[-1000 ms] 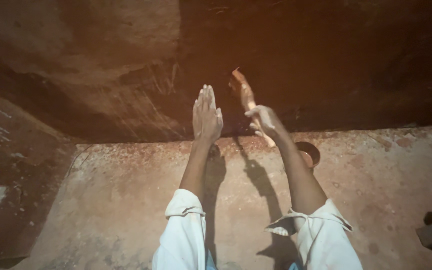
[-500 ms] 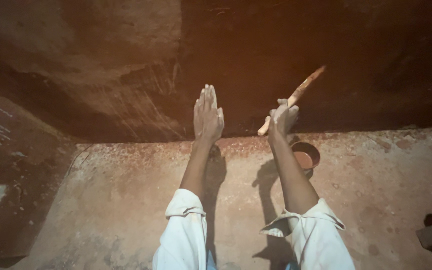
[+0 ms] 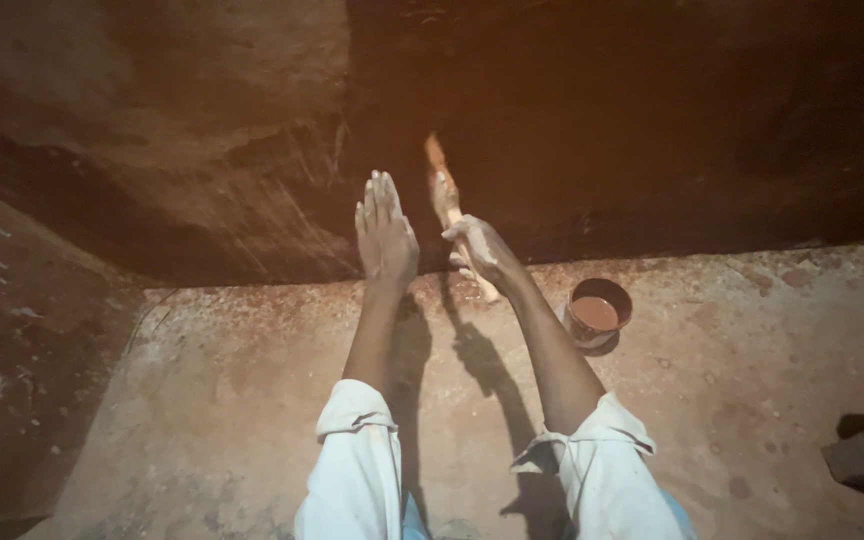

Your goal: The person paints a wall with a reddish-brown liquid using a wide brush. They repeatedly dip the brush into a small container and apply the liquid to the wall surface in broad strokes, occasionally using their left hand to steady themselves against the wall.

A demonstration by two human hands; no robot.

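- Half a second ago the brush (image 3: pixel 449 205) leaned up and to the right from the right hand (image 3: pixel 480 250); now its tip has swung over to point up and slightly left, close beside the left hand (image 3: pixel 384 232).
- The right hand itself has shifted a little to the left, nearer the left hand, while the left hand has stayed where it was, flat against the wall (image 3: pixel 202 130).
- The small pot (image 3: pixel 597 312) on the floor (image 3: pixel 252 400) sits in the same spot, just right of the right forearm, and more of it shows now.
- The brush is a slim, pale wooden stick with a lighter, orange-tinted tip; its upper end lies against the dark brown wall and its lower end pokes out below the right hand.
- The wall is dark, rough and reddish brown, with faint scratch-like streaks left of the hands.
- The right hand's fingers (image 3: pixel 464 232) are curled tight around the middle of the brush handle, gripping it firmly.
- The left hand's fingers (image 3: pixel 382 195) are stretched out straight and pressed together, palm to the wall, holding nothing.
- The pot is round and dark-rimmed, with brown liquid inside, standing on the dusty pale floor near the foot of the wall.
- Both arms wear white sleeves (image 3: pixel 357 450) pushed up to the elbow.
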